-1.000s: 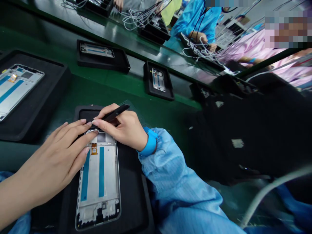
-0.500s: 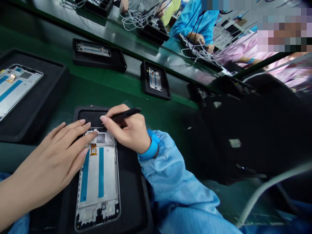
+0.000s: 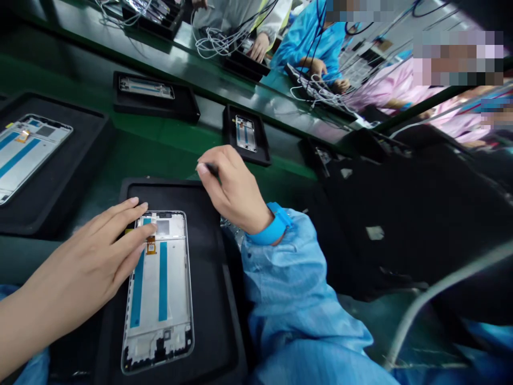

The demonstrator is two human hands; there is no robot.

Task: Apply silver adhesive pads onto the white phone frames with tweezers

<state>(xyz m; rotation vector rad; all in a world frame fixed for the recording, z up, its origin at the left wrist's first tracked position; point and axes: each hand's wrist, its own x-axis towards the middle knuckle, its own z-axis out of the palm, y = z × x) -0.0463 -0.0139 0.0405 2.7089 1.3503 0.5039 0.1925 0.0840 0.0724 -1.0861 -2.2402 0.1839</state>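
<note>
A silver phone frame (image 3: 176, 283) with two blue strips and a small orange flex cable (image 3: 151, 246) lies in a black foam tray (image 3: 208, 256) in front of me. My left hand (image 3: 100, 248) rests flat along its upper left edge, fingers stretched out, one fingertip beside the grey square near the top. Beyond the tray's upper right corner, my right hand (image 3: 236, 187) is raised off the frame and closed around a slim black tool (image 3: 211, 168). Most of that tool is hidden by the fingers, so its kind is unclear.
Another phone frame (image 3: 36, 149) sits in a tray on the left. Two smaller-looking trays (image 3: 156, 108) (image 3: 262, 152) stand further back on the green bench. Black stacked trays (image 3: 401, 214) and a pale hose (image 3: 444, 286) are at right. Co-workers handle cables (image 3: 218, 43) across the bench.
My right hand has lifted away from the top of the phone frame, up and to the right, with the black tool still in it. My left hand stays on the frame.
</note>
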